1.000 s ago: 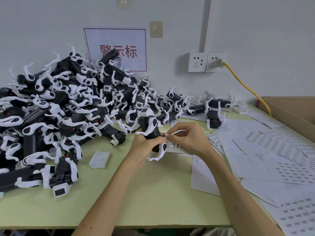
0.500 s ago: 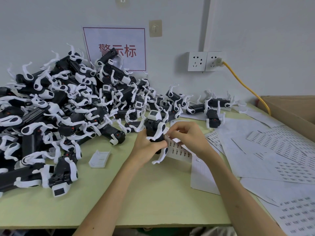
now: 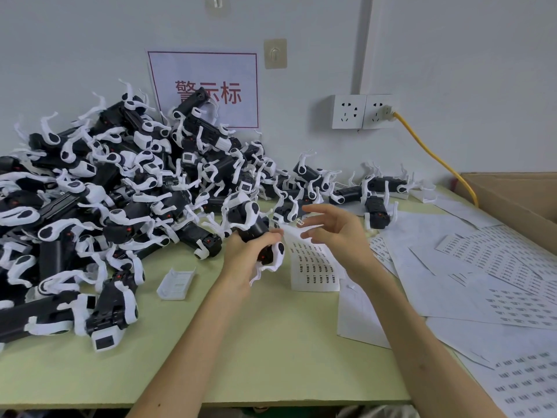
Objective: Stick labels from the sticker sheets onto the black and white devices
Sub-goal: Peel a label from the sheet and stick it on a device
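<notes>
Head view. The left hand (image 3: 248,257) is curled round a device (image 3: 250,217), gripping its black body above the table (image 3: 271,342), just in front of the pile (image 3: 120,191) of like devices. The right hand (image 3: 334,233) holds nothing firmly: fingers straight and spread, beside the device. A small label (image 3: 299,222) sits at its fingertips; contact cannot be confirmed. A sheet (image 3: 313,263) lies between the two hands, its top corner at the left fingers. More sheets (image 3: 482,267) cover the table to the right, beside a box (image 3: 527,197). A white tray (image 3: 176,283) lies near the pile.
</notes>
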